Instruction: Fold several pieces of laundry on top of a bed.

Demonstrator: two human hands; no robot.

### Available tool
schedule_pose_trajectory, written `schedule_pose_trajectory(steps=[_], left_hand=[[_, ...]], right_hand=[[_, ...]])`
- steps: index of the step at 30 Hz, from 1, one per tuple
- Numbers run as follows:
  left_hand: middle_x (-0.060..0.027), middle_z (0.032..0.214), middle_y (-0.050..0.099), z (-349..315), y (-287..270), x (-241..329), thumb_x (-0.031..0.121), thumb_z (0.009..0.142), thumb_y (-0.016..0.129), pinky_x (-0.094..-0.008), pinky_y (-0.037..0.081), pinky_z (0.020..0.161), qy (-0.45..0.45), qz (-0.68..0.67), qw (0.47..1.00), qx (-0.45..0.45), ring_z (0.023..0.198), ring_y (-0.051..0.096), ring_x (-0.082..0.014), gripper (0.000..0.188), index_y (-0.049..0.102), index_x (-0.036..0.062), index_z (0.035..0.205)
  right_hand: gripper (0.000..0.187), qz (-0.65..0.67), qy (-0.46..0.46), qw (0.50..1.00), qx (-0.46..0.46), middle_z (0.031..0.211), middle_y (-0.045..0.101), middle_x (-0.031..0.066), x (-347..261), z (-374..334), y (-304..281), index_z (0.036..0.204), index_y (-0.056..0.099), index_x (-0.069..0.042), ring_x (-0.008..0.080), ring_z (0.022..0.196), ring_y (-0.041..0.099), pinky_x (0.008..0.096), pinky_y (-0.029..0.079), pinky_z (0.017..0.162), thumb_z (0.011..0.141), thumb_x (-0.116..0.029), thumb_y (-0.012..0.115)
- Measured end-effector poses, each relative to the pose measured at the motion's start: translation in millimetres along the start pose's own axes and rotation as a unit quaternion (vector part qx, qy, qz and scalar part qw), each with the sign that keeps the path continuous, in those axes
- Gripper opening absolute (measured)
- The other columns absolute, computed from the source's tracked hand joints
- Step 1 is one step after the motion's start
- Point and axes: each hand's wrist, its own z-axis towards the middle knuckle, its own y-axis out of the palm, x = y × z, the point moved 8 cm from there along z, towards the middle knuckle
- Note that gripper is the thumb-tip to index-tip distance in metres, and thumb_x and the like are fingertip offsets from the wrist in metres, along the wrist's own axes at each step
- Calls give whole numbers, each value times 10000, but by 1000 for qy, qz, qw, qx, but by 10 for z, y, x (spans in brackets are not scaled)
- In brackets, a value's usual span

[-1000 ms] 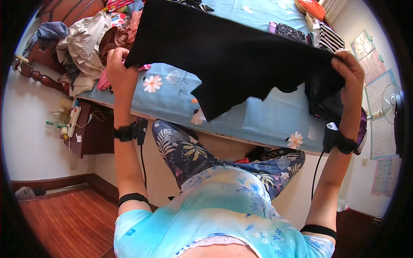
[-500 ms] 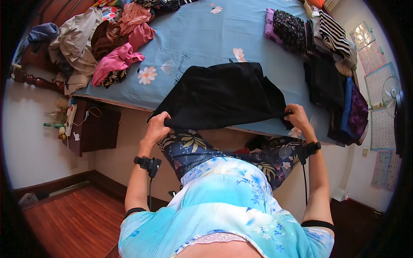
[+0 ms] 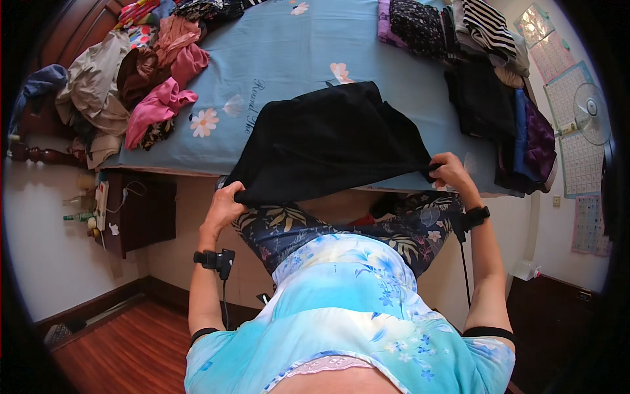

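Note:
A black garment (image 3: 328, 141) lies spread over the near edge of the bed; its exact kind cannot be made out. My left hand (image 3: 225, 205) pinches its near left corner, fingers closed on the cloth. At the near right corner, my right hand (image 3: 450, 172) grips the cloth between thumb and fingers. The edge between both hands is stretched and hangs slightly over the bedside, above my knees. The far part of the garment rests on the blue sheet (image 3: 289, 49).
Loose clothes (image 3: 98, 79) are heaped at the far left, a pink one (image 3: 157, 111) nearest. Folded clothes (image 3: 482, 98) stand stacked along the right side. A dark bedside cabinet (image 3: 147, 213) is below left. A fan (image 3: 590, 113) is by the right wall.
My view has shifted a little, so the bed and clothes sit further left and higher. Both hands keep hold of the black garment, its near edge now more slanted, lower on the left.

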Motion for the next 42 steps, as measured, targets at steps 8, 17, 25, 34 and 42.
schedule_pose_trajectory(steps=[8,17,25,34,42], left_hand=[[-123,800,606,134,116,301,38,706,638,-296,457,703,26,-102,989,-99,738,566,-165,268,593,-24,963],[-95,1078,647,215,-659,-72,111,893,575,-317,499,905,-3,-605,783,145,965,633,-187,376,542,16,1255],[-57,1101,631,127,410,612,183,924,576,-271,476,893,-45,-620,781,-68,996,606,-131,330,558,19,1209],[-15,1023,628,379,753,1077,145,876,680,-250,467,820,51,-449,882,-136,887,573,-93,256,601,15,1083],[-98,1006,650,686,655,469,166,843,703,-378,569,786,-65,-645,762,11,812,677,-206,513,449,46,1273]], right_hand=[[171,151,-128,968,152,733,639,77,-152,299,-633,897,623,10,164,605,646,283,497,526,744,26,549],[251,262,-548,719,338,884,653,72,-3225,-518,-715,1043,633,-47,128,842,619,267,508,761,800,-91,676],[827,142,-459,870,-114,1130,594,202,-2502,-329,1762,1289,480,12,258,981,605,335,507,796,652,-348,865],[386,136,-332,931,-63,897,645,169,-2149,-252,1619,1061,593,31,267,868,624,351,490,776,689,-25,678],[374,65,-287,941,-166,851,653,206,-1965,-337,1622,1032,623,40,266,795,620,360,479,754,661,3,650]])
